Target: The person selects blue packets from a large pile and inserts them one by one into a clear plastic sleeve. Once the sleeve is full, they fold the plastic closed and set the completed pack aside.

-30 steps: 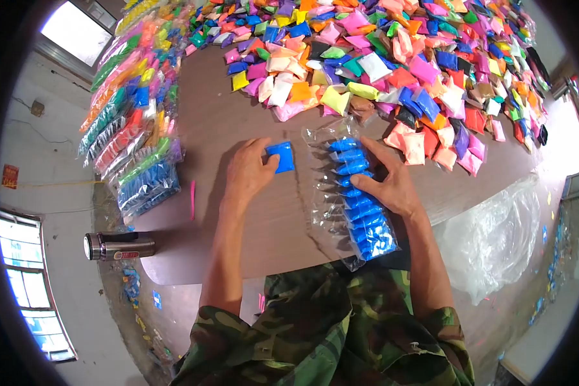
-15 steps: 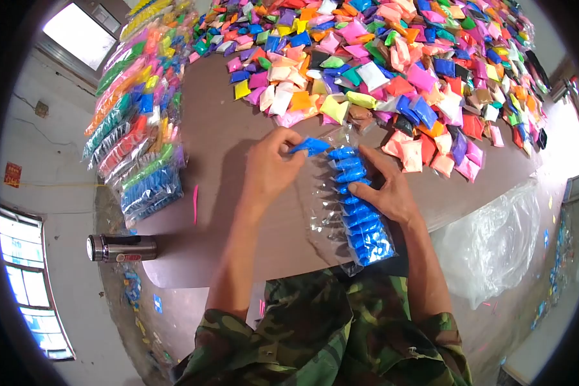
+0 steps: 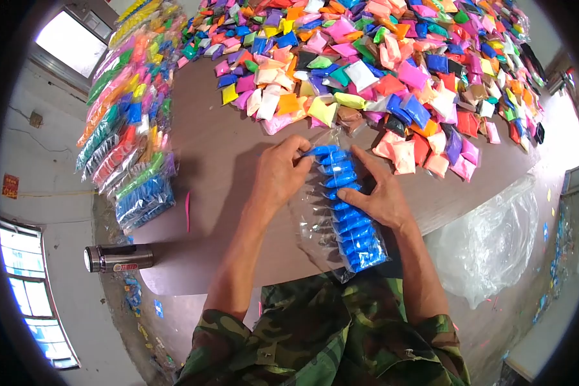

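A clear plastic bag [image 3: 315, 238] lies near the table's front edge, with a row of small blue packets [image 3: 354, 222] stacked along its right side. My left hand [image 3: 282, 170] is closed in a pinch on one blue packet [image 3: 320, 151] at the top end of the row. On the right of the row, my right hand [image 3: 383, 198] grips the bag, its thumb pressed over the packets and its index finger stretched along the far edge. Its other fingers are partly hidden.
A heap of many-coloured packets [image 3: 360, 77] covers the table's far side. Filled bags of sorted packets [image 3: 145, 199] are stacked at left. A steel flask [image 3: 119, 258] and a thin pink strip [image 3: 187, 212] lie nearby. Crumpled clear plastic [image 3: 486, 248] sits at right.
My left hand has brought the pinched blue packet rightward and down against the top of the row. The right hand keeps its hold on the bag; the whole view has shifted slightly.
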A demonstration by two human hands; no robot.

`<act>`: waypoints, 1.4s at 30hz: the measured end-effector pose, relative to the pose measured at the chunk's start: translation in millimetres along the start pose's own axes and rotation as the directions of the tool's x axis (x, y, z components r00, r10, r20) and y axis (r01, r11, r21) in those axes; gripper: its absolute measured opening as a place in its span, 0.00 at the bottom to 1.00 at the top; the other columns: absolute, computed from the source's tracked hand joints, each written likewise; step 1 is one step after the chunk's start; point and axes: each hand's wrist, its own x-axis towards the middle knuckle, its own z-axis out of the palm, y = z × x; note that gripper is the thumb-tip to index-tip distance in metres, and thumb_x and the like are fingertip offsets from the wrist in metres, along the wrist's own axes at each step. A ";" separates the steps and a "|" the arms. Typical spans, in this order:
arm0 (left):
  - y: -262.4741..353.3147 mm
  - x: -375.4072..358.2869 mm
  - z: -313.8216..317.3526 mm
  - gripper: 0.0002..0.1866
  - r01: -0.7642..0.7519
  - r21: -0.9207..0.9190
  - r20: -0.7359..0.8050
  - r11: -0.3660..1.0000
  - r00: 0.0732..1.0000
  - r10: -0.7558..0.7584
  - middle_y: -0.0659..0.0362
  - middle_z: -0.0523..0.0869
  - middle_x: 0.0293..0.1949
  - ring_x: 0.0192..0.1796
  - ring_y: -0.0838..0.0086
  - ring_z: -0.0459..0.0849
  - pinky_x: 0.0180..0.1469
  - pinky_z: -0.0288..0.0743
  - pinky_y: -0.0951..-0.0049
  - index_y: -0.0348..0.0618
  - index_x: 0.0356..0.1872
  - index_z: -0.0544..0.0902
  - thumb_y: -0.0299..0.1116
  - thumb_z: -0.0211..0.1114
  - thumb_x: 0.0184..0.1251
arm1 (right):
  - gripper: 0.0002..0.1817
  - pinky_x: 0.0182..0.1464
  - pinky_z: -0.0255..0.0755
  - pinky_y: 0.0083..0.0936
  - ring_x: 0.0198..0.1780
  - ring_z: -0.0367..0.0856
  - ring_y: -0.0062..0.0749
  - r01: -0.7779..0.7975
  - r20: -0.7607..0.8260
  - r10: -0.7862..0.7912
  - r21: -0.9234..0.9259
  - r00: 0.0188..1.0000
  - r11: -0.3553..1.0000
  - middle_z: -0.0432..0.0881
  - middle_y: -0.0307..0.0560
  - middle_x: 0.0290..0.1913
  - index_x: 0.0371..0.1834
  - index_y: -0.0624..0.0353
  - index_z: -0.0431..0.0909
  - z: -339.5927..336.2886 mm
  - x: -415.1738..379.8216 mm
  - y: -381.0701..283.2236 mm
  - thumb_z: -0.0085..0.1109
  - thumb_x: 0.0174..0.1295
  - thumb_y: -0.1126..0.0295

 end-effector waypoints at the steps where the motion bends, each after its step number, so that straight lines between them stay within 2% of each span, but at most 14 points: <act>1: -0.7 0.3 1.7 0.15 -0.017 -0.003 0.003 1.000 1.000 0.017 0.48 0.91 0.36 0.36 0.60 0.91 0.40 0.82 0.60 0.42 0.52 0.88 0.27 0.78 0.65 | 0.50 0.82 0.66 0.40 0.79 0.76 0.48 0.001 0.007 -0.001 0.014 1.000 1.000 0.78 0.60 0.78 0.82 0.60 0.73 0.2 0.3 2.2 0.86 0.55 0.57; 5: -6.1 1.9 1.6 0.15 -0.136 0.160 0.078 0.978 0.989 0.125 0.45 0.92 0.36 0.35 0.57 0.92 0.39 0.82 0.59 0.43 0.54 0.88 0.27 0.77 0.67 | 0.53 0.84 0.62 0.42 0.80 0.73 0.47 0.008 0.033 -0.010 0.043 0.999 0.999 0.77 0.58 0.79 0.83 0.60 0.71 1.4 1.8 9.8 0.88 0.54 0.58; 8: -8.6 4.2 9.2 0.15 -0.132 0.099 0.056 0.986 0.990 0.126 0.43 0.92 0.38 0.36 0.55 0.92 0.40 0.83 0.57 0.43 0.55 0.90 0.28 0.76 0.68 | 0.53 0.83 0.63 0.42 0.80 0.73 0.47 0.040 0.036 -0.042 0.037 0.998 0.998 0.77 0.59 0.79 0.84 0.60 0.71 1.6 3.0 12.9 0.88 0.54 0.58; 11: -4.2 4.6 17.4 0.14 0.025 -0.014 0.088 1.000 0.996 -0.024 0.42 0.92 0.40 0.43 0.44 0.92 0.48 0.84 0.50 0.41 0.54 0.90 0.27 0.74 0.69 | 0.55 0.83 0.63 0.42 0.80 0.74 0.47 0.025 0.047 -0.026 0.034 0.999 0.999 0.77 0.59 0.79 0.84 0.60 0.70 -0.6 3.3 8.5 0.89 0.53 0.59; 14: -4.4 5.5 20.1 0.14 0.012 0.011 0.072 1.000 0.997 -0.013 0.43 0.92 0.41 0.42 0.46 0.93 0.47 0.84 0.51 0.41 0.54 0.91 0.28 0.75 0.69 | 0.57 0.83 0.64 0.42 0.80 0.74 0.46 -0.001 0.061 -0.003 0.071 0.998 0.998 0.76 0.59 0.79 0.85 0.60 0.69 -0.7 4.6 8.5 0.90 0.51 0.60; 17: -2.0 5.1 16.7 0.14 -0.084 0.088 -0.036 0.993 0.996 0.087 0.45 0.93 0.42 0.42 0.48 0.93 0.47 0.85 0.54 0.40 0.54 0.91 0.29 0.76 0.68 | 0.58 0.83 0.64 0.42 0.80 0.73 0.46 -0.007 0.065 0.002 0.077 0.998 0.997 0.76 0.58 0.80 0.85 0.60 0.68 -0.6 6.3 6.5 0.91 0.50 0.61; 20: 8.3 1.6 6.5 0.14 0.080 0.019 -0.017 0.997 0.997 -0.080 0.46 0.93 0.43 0.44 0.49 0.93 0.48 0.85 0.56 0.40 0.53 0.91 0.28 0.76 0.67 | 0.58 0.82 0.65 0.41 0.80 0.73 0.45 0.016 0.061 -0.020 0.056 0.998 0.998 0.76 0.58 0.80 0.85 0.60 0.68 0.0 6.3 11.1 0.91 0.50 0.61; 23: -12.4 1.7 20.9 0.14 -0.095 -0.022 -0.019 0.995 0.995 0.095 0.47 0.93 0.43 0.38 0.60 0.93 0.42 0.85 0.61 0.40 0.52 0.91 0.27 0.77 0.66 | 0.56 0.80 0.69 0.40 0.78 0.76 0.46 0.021 0.070 -0.025 0.057 0.997 0.998 0.77 0.59 0.78 0.84 0.61 0.69 1.6 7.0 10.0 0.90 0.51 0.60; 26: -16.2 8.8 31.4 0.15 -0.020 -0.033 0.015 0.999 1.000 0.021 0.48 0.93 0.43 0.39 0.60 0.93 0.43 0.85 0.62 0.40 0.53 0.91 0.27 0.77 0.65 | 0.55 0.79 0.71 0.39 0.78 0.78 0.46 0.031 0.064 -0.034 0.048 0.997 0.998 0.78 0.59 0.78 0.84 0.60 0.70 1.5 6.9 11.2 0.89 0.51 0.59; 29: -15.6 10.3 27.9 0.14 -0.134 0.083 -0.003 0.987 0.991 0.135 0.48 0.94 0.42 0.39 0.61 0.93 0.43 0.85 0.63 0.40 0.52 0.91 0.27 0.77 0.66 | 0.57 0.81 0.68 0.40 0.79 0.75 0.44 0.017 0.079 -0.022 0.062 0.997 0.998 0.77 0.58 0.78 0.85 0.61 0.68 -0.1 8.2 8.3 0.91 0.51 0.60; 32: 8.5 1.8 5.9 0.13 0.026 -0.006 0.019 1.000 0.999 -0.026 0.46 0.93 0.44 0.45 0.49 0.92 0.48 0.85 0.55 0.40 0.52 0.90 0.28 0.76 0.67 | 0.57 0.80 0.70 0.40 0.78 0.77 0.45 0.036 0.065 -0.037 0.024 0.997 0.999 0.78 0.59 0.78 0.85 0.61 0.69 0.0 7.3 11.0 0.90 0.51 0.59; 35: 4.0 -2.5 1.9 0.13 -0.028 -0.009 0.008 1.000 1.000 0.028 0.47 0.93 0.46 0.45 0.49 0.92 0.48 0.85 0.55 0.41 0.52 0.90 0.29 0.75 0.68 | 0.56 0.79 0.71 0.39 0.77 0.78 0.46 0.029 0.057 -0.033 0.059 0.998 0.998 0.78 0.60 0.78 0.84 0.61 0.69 2.9 6.9 11.4 0.90 0.51 0.58; 38: -10.9 3.8 15.5 0.14 -0.113 0.016 -0.043 0.993 0.993 0.113 0.50 0.94 0.47 0.39 0.60 0.92 0.45 0.85 0.61 0.41 0.53 0.91 0.27 0.76 0.67 | 0.57 0.80 0.70 0.39 0.78 0.78 0.45 0.022 0.058 -0.027 0.072 0.998 0.997 0.79 0.60 0.78 0.84 0.61 0.69 3.3 7.8 11.0 0.90 0.51 0.59; 42: -6.9 5.4 21.0 0.15 -0.151 0.024 -0.071 0.988 0.986 0.152 0.50 0.93 0.50 0.39 0.62 0.92 0.44 0.86 0.64 0.40 0.54 0.90 0.28 0.76 0.68 | 0.57 0.80 0.70 0.39 0.78 0.77 0.45 0.035 0.057 -0.036 0.009 0.998 0.999 0.77 0.60 0.79 0.84 0.62 0.69 2.0 7.2 11.0 0.90 0.51 0.60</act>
